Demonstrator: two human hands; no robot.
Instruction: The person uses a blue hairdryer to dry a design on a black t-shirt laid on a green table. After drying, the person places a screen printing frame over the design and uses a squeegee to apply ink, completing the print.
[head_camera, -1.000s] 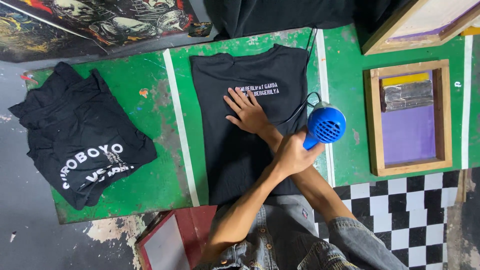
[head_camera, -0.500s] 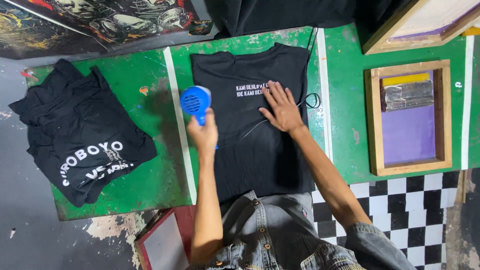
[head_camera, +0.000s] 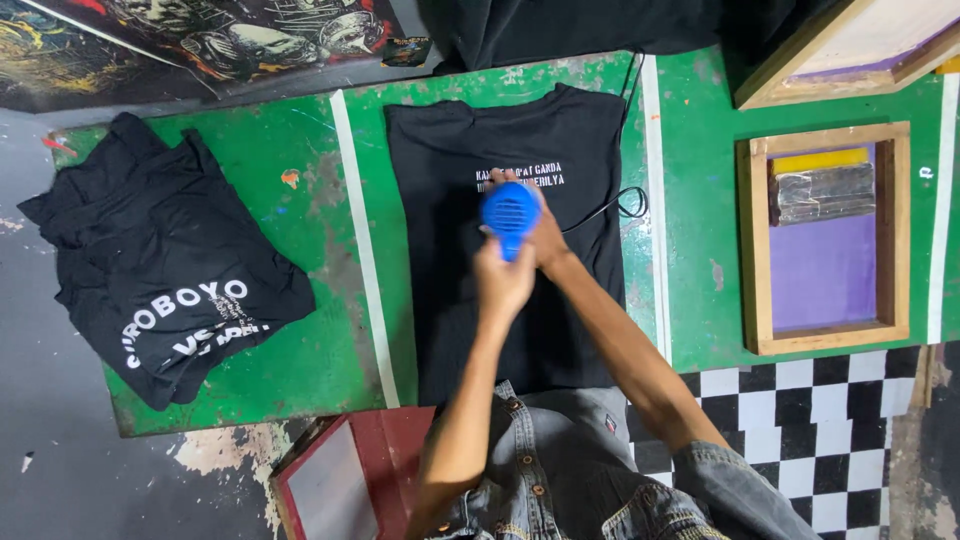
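Two hands: we have both over the black shirt (head_camera: 510, 230), which lies flat on the green table (head_camera: 250, 180), collar end away from us.
Dryer: the blue dryer (head_camera: 510, 212) sits above the white print on the shirt's chest, round grille face up toward us.
Left hand: our left hand (head_camera: 503, 283) is clenched round the dryer's handle, just on our side of the round head.
Right hand: our right hand (head_camera: 545, 235) lies just right of the dryer and partly under it; we cannot tell whether its fingers are spread or curled, as the dryer hides them.
Key relation: the print runs left to right across the shirt, and the dryer's head covers its middle; the left hand is the nearer one.
Arms: both forearms reach forward from our body, converging at the dryer.
Cord: a black cord (head_camera: 625, 203) loops off the shirt's right edge.
Elsewhere: a shirt pile (head_camera: 170, 270) lies well left of the shirt, a wooden screen frame (head_camera: 825, 240) well right.
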